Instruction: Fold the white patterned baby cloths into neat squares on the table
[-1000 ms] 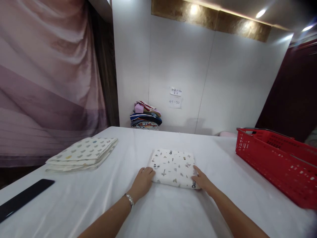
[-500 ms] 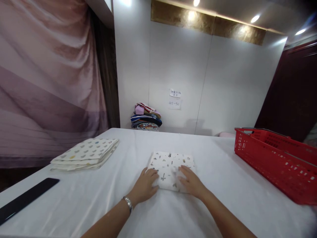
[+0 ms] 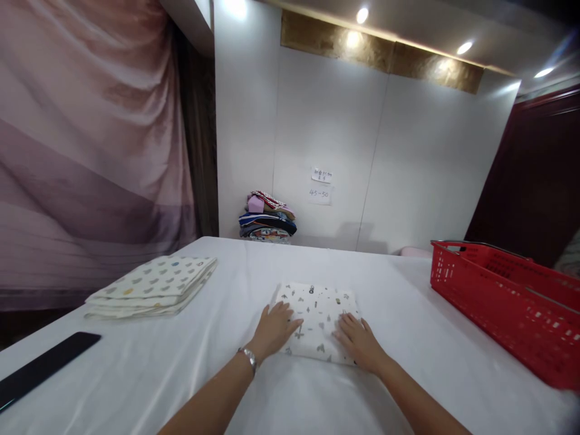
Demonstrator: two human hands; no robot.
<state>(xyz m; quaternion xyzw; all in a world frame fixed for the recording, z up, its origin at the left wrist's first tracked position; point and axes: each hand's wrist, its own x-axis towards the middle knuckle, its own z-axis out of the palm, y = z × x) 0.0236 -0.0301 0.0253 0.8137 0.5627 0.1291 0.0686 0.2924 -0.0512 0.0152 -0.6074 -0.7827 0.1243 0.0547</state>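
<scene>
A folded white cloth [image 3: 321, 314] with small grey and dark prints lies flat on the white-covered table in front of me. My left hand [image 3: 275, 329] rests on its left edge, fingers stretched out, with a silver bracelet at the wrist. Over the right side of the cloth lies my right hand [image 3: 360, 341], palm down with fingers extended. Neither hand grips anything. Another folded cloth [image 3: 156, 281], cream with grey and a few yellow and blue prints, sits in layers at the table's left side.
A red plastic basket [image 3: 502, 302] stands at the right. On the left front lies a flat black object [image 3: 49, 365]. Behind the table's far edge rises a stack of folded fabrics [image 3: 267, 220] against the wall, beside two paper notes [image 3: 320, 194].
My left hand has slid slightly right and further onto the cloth. My right hand has moved a little right and nearer me, toward the cloth's right edge. The view has tilted slightly upward.
</scene>
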